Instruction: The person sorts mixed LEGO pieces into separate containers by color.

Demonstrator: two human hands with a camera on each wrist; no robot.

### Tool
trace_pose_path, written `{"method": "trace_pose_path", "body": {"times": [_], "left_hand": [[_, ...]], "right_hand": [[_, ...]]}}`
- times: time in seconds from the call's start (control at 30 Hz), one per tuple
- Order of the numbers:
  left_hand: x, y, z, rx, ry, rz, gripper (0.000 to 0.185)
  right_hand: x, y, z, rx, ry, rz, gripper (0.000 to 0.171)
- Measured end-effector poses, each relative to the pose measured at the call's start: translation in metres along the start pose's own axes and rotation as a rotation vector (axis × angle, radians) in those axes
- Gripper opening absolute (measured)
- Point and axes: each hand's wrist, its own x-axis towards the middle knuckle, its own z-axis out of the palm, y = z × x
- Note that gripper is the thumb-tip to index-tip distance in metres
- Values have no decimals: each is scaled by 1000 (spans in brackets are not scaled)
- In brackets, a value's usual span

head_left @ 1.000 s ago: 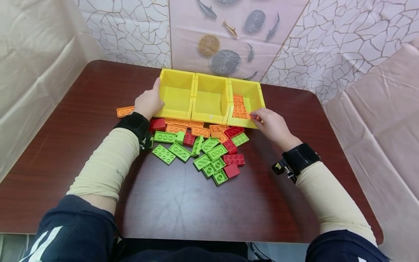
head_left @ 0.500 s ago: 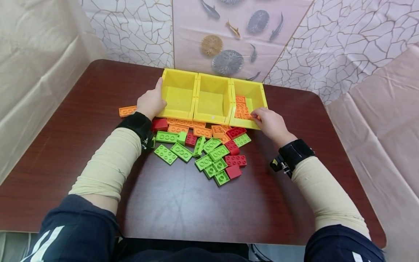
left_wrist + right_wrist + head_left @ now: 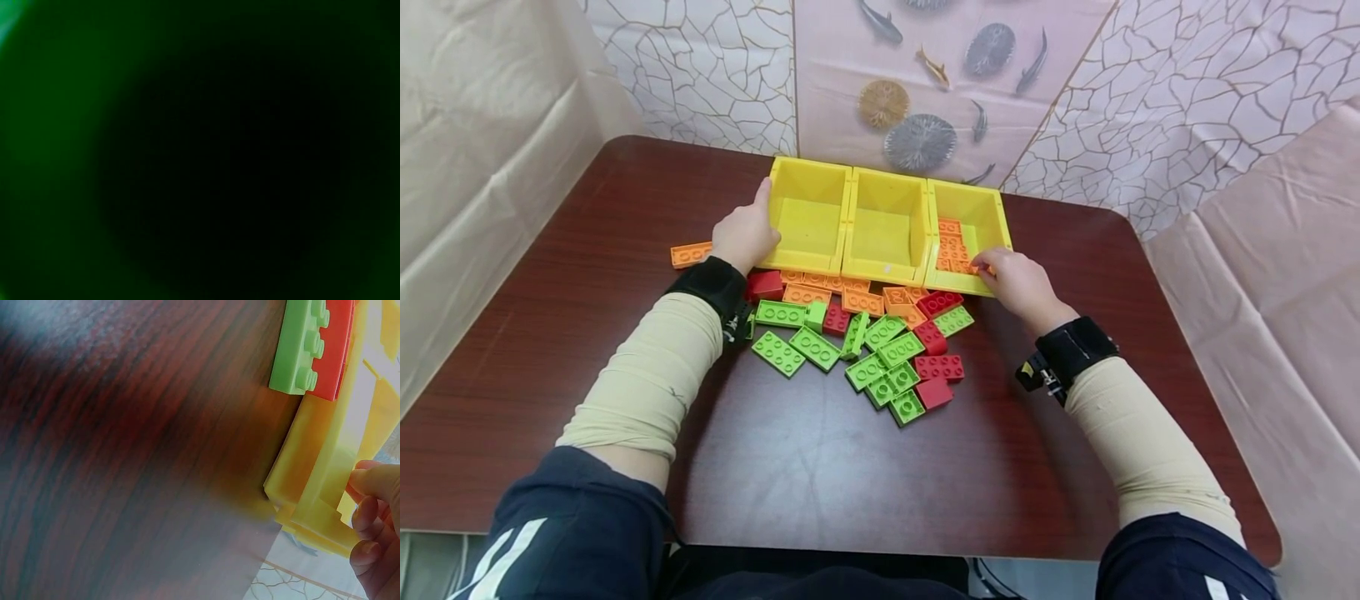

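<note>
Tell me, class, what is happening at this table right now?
A person sits at a brown table with three joined yellow bins. The left hand rests against the left bin's outer wall; the right hand is at the right bin's front rim, where orange bricks already lie. Green, red and orange bricks are scattered in front.

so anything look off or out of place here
One orange brick lies alone left of the left hand, apart from the pile. The left wrist view is dark green, seemingly blocked. Only the right bin holds bricks. Nothing looks damaged.
</note>
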Motion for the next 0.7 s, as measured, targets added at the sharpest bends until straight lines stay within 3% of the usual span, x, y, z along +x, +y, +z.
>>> {"method": "trace_pose_path", "body": {"times": [0.17,0.37,0.57,0.7], "left_hand": [[0,0,0,-3,-2,1,86],[1,1,1,-9,-6,-4,87],[-1,1,1,-5,5,2,86],[-1,0,0,-4,11,5,85]], "right_hand": [[-4,-4,3,-1,19,-49,22],[-9,-23,4,27,56,-186,20],[-11,-49,10,99,14,-369,20],[-10,-68,14,79,-22,-401,24]]}}
